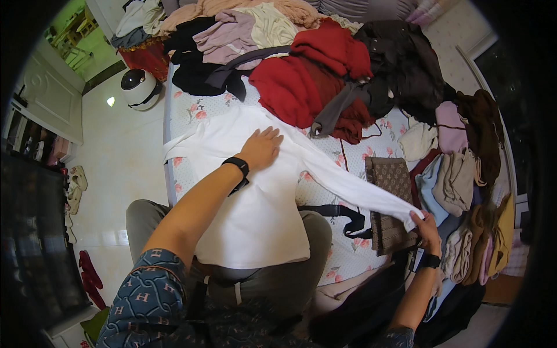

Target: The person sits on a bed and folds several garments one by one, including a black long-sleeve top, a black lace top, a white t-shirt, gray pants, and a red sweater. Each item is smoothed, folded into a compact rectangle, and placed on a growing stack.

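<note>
A white long-sleeved top (256,217) lies spread over the bed's edge and across my lap. My left hand (262,149) rests flat on its upper body, palm down, fingers slightly apart and holding nothing. The cuff of the right-hand sleeve is pinched in my right hand (426,230), which pulls that sleeve out straight to the right. Under the sleeve near the cuff lies a folded brown patterned scarf (387,182). The other sleeve (178,147) reaches toward the bed's left edge. Both wrists wear black bands.
Red knitted garments (287,91) and a dark jacket (400,61) are heaped beyond the top. Folded clothes (454,182) stand in rows at right. A black strap (330,211) lies on the floral bed cover (365,150). A white helmet-shaped object (141,89) is on the floor at left.
</note>
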Tool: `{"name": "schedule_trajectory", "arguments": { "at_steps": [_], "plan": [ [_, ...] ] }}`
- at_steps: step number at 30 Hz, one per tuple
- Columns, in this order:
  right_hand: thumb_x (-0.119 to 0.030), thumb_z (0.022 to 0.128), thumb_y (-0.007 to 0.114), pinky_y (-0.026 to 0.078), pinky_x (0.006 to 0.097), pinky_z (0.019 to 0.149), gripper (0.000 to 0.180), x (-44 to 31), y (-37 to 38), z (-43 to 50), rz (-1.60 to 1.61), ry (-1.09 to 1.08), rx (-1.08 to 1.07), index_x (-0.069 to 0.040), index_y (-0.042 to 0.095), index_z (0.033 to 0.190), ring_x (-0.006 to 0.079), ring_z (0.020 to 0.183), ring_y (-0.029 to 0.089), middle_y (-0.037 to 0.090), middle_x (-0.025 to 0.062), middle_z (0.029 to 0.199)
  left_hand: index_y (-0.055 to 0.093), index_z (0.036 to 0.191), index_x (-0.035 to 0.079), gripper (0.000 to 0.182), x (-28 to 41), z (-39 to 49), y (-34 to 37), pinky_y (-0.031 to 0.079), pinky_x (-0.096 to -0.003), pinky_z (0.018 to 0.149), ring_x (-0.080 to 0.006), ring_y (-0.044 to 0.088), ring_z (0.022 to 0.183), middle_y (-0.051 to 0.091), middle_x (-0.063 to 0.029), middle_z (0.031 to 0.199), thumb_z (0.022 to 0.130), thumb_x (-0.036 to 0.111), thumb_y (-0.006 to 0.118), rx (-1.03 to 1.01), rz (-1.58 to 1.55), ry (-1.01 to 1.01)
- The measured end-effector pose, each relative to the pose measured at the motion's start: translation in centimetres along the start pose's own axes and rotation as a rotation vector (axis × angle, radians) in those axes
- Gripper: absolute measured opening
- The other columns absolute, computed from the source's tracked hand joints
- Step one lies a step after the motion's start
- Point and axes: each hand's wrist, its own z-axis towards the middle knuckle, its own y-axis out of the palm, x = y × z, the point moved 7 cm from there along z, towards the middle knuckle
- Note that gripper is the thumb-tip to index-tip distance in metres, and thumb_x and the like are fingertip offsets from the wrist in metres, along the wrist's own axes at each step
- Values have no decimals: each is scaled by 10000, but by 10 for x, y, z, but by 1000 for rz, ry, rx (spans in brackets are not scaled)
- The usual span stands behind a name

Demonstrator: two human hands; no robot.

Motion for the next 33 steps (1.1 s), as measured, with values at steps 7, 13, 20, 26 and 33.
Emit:
{"name": "schedule_trajectory", "arguments": {
  "at_steps": [7,13,20,26,33],
  "plan": [
    [-338,1046,708,578,386,953,415,-29,6,30,871,-69,344,-37,657,1327,207,1100,694,726,75,1219,384,1652,411,735,10,16,58,14,-916,1093,-533,34,1610,216,-104,1777,982,700,478,4,243,-190],
    [-240,1042,717,547,351,1016,442,-200,92,-14,1081,-386,168,12,624,1392,214,1131,696,719,104,1287,386,1652,394,746,-3,23,52,26,-900,1114,-560,54,1603,202,-157,1772,980,692,517,-193,25,-220],
    [-76,939,788,559,371,845,299,-315,337,-201,231,-1248,57,-40,730,1230,188,938,703,746,81,1053,692,1340,119,409,-71,-144,-57,533,-300,901,-122,657,1047,720,-25,1223,1128,384,465,-97,-1291,-646],
    [-100,851,744,520,478,809,135,-202,513,-281,-343,-1108,-526,-55,732,978,341,933,660,672,121,953,651,1276,19,731,-21,-344,-56,666,-371,732,-253,766,880,719,-89,1101,1089,670,374,-391,-1481,-1159],
    [-109,840,789,530,480,803,164,-160,526,-251,-269,-1124,-553,-45,743,984,387,917,668,685,159,925,725,1159,11,199,-11,-353,-29,608,-249,665,-94,698,807,714,-32,919,960,5,740,-394,-1181,-878]
  ]
}}
